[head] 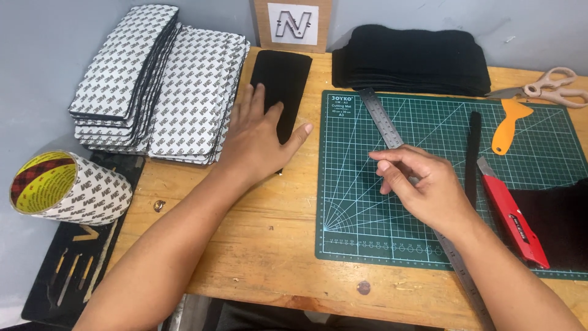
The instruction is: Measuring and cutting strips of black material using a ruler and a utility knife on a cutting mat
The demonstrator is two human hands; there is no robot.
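My left hand (260, 138) lies flat, fingers spread, on a black rectangular felt piece (283, 76) resting on the wooden table (269, 239). Over the green cutting mat (367, 208) my right hand (422, 184) hovers with curled fingers, thumb and forefinger pinched close; I cannot see anything between them. A steel ruler (380, 116) runs diagonally under that hand. A narrow black strip (473, 147) lies on the mat just right of it.
Stacks of backed adhesive pieces (165, 86) at the back left, a tape roll (67, 190) at the left edge. A pile of black felt (416, 58) at the back. Scissors (551, 89), orange scraper (508, 122) and red utility knife (511, 214) on the right.
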